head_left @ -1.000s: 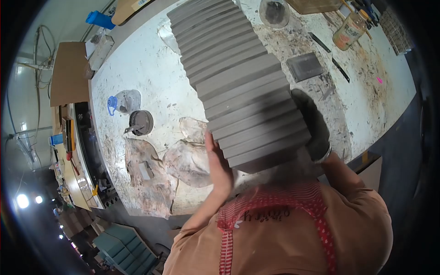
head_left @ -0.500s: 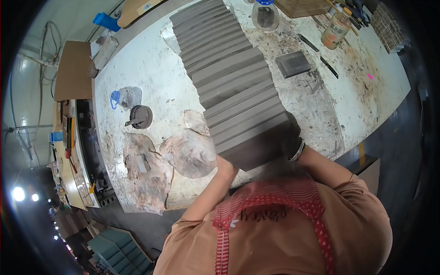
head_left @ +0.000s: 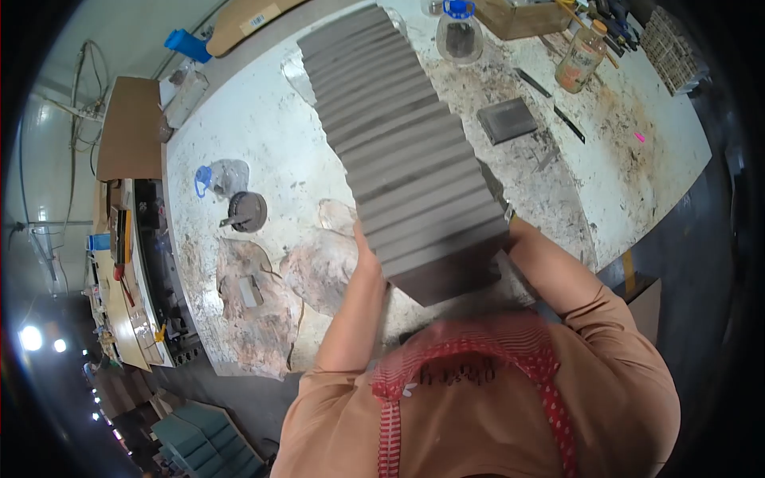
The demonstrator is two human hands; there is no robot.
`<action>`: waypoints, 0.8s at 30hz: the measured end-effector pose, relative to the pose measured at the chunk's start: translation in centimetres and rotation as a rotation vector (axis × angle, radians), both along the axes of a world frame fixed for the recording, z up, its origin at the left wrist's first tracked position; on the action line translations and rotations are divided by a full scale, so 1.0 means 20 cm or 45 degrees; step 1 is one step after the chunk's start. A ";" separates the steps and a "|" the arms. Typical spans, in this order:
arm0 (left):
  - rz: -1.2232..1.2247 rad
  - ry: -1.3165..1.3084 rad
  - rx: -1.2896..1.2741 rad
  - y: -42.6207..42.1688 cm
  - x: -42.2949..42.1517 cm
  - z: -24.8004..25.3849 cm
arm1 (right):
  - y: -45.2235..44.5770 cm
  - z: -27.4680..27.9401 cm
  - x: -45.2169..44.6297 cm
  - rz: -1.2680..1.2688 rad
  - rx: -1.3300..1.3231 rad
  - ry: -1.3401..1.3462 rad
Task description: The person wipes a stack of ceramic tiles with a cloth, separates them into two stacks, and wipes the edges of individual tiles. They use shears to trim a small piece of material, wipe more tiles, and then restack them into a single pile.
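On either side of the grey block (head_left: 406, 151), left hand (head_left: 364, 245) and right hand (head_left: 495, 190) reach forward, fingers' hold unclear.

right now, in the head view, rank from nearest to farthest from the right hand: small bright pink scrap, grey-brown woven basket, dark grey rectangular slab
1. Slab, just ahead of the right hand
2. Pink scrap, out right
3. Basket, far right

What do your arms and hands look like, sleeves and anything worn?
Plain tan-orange sleeves end around the elbows. The left hand shows no glove where visible. The right hand is mostly hidden, so I can't tell about a glove; a narrow, light band sits at its wrist.
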State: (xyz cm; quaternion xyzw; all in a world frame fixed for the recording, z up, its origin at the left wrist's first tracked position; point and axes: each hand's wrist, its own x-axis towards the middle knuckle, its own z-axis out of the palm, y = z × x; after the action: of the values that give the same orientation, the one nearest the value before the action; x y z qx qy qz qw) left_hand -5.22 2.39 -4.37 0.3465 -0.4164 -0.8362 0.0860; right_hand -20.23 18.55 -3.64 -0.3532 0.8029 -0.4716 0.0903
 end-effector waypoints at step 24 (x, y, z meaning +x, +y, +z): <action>0.406 0.263 -0.072 0.20 0.12 0.33 | 0.16 0.20 0.09 -0.164 -0.260 -0.258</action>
State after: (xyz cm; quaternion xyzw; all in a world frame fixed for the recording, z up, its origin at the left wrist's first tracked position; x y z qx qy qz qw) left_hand -2.85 6.41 2.29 0.3178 -0.3686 -0.8310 0.2692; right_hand -18.47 21.85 0.30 -0.2588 0.7586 -0.5888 0.1040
